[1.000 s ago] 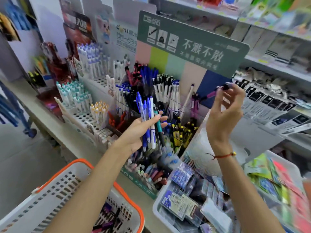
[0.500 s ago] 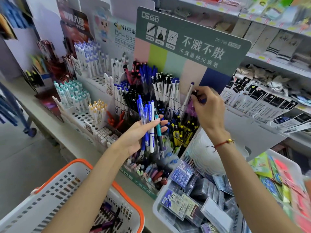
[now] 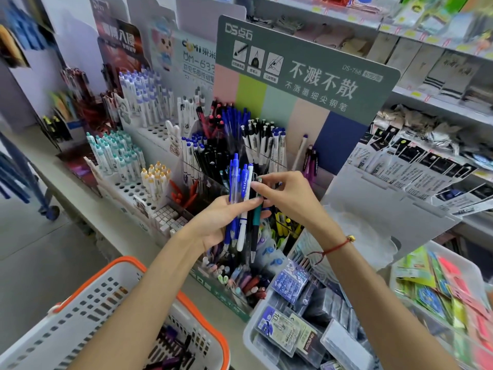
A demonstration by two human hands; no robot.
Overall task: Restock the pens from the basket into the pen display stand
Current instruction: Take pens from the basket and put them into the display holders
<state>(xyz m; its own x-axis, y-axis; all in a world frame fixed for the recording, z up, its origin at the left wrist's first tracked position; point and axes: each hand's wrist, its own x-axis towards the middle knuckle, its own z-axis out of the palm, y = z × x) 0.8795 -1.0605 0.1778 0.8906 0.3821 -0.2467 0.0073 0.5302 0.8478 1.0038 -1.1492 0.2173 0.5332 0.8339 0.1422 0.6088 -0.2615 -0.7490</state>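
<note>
Left grip [image 3: 226,220] is wrapped around a bunch of pens [image 3: 244,206] held just in front of the stand [image 3: 306,84]; right grip [image 3: 285,193] pinches the top of one. They're light, stiff, slick plastic, so I'd pull by the clip end. More sit in the basket [image 3: 88,303].

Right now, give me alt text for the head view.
The left hand holds a bundle of pens upright before the pen display stand, while the right hand pinches the top of one pen. An orange-rimmed basket sits at lower left.
</note>
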